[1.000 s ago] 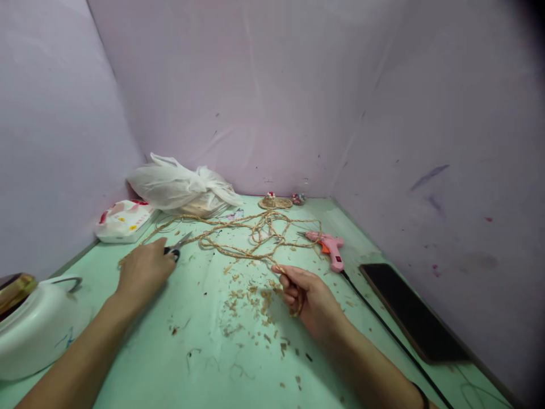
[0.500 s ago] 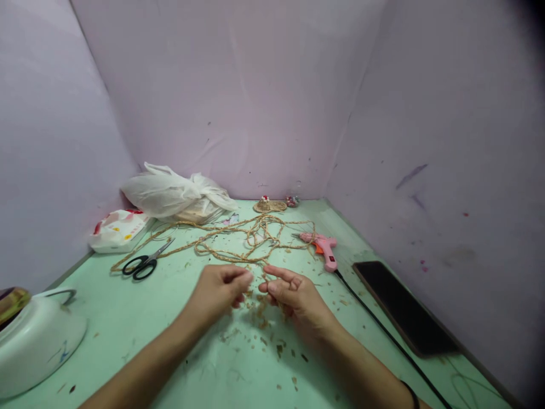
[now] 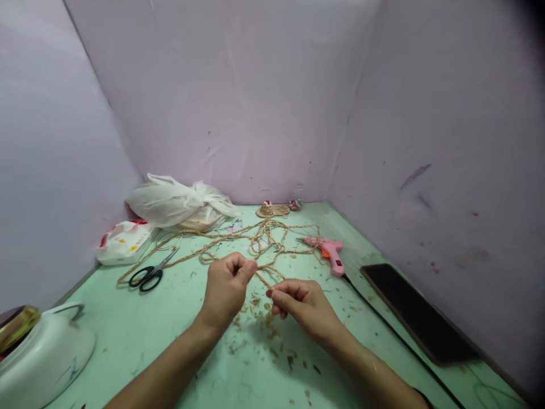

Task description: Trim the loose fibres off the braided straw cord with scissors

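Observation:
A braided straw-coloured cord [image 3: 264, 279] runs taut and short between my two hands. My left hand [image 3: 227, 284] pinches it between thumb and curled fingers. Lower and to the right, my right hand [image 3: 300, 304] grips the cord near its end with thumb and forefinger. Beyond the hands, the rest of the cord lies in loose loops across the green table [image 3: 179, 335]. Small tan scraps [image 3: 268, 324] are scattered under and in front of my hands.
Black-handled scissors [image 3: 149, 277] lie at left, near a tissue pack [image 3: 125, 243] and a white plastic bag [image 3: 179, 201]. A white pot-like container [image 3: 51, 352] stands front left. To the right are a pink glue gun [image 3: 330, 250] with its cable and a black phone [image 3: 419, 312]. A small woven slipper [image 3: 272, 210] lies behind.
My left hand has risen slightly and now pinches the cord, and my right hand has moved a little right and down. A length of cord now shows stretched between them.

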Action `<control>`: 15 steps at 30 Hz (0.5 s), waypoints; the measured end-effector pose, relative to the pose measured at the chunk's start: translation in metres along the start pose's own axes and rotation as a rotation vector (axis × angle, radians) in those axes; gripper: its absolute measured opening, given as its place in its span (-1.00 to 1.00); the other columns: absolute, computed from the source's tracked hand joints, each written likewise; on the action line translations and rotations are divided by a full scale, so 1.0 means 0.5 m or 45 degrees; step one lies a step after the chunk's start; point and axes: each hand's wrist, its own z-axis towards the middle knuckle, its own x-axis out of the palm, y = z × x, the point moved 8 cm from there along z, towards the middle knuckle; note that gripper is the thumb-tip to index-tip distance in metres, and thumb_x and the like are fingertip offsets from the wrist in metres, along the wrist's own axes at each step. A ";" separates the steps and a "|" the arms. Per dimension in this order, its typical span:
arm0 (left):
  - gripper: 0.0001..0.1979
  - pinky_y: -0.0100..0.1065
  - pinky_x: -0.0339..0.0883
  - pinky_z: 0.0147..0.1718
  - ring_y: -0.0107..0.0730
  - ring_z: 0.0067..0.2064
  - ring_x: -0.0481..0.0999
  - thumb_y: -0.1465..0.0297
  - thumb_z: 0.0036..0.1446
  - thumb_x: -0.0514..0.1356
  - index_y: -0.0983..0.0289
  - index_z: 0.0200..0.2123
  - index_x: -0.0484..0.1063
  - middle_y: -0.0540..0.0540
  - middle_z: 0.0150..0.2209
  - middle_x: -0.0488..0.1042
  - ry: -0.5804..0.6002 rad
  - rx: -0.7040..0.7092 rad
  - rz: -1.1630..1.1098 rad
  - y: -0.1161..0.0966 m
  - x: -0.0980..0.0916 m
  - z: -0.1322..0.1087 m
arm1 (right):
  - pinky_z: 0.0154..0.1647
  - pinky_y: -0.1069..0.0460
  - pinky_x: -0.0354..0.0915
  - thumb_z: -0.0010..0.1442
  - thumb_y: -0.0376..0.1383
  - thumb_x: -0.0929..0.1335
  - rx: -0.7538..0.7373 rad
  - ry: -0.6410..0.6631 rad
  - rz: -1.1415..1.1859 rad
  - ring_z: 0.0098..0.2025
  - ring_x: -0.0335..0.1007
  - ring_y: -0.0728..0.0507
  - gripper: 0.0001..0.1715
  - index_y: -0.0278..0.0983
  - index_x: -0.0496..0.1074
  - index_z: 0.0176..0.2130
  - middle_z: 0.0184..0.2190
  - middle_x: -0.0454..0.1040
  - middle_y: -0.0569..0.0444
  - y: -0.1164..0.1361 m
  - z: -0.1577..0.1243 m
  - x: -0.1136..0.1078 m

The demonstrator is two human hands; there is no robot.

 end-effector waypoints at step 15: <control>-0.75 -0.46 -0.20 -0.70 -0.66 -0.70 -0.04 0.39 -0.14 0.16 0.28 -0.72 0.15 -0.14 -0.77 0.05 -0.324 0.078 -0.548 -0.011 -0.124 0.046 | -0.46 0.11 0.23 0.11 -0.28 0.25 -0.503 -0.042 -0.680 -0.53 0.32 -0.01 -0.76 -0.30 0.40 -0.51 -0.61 0.42 0.11 0.034 -0.001 -0.009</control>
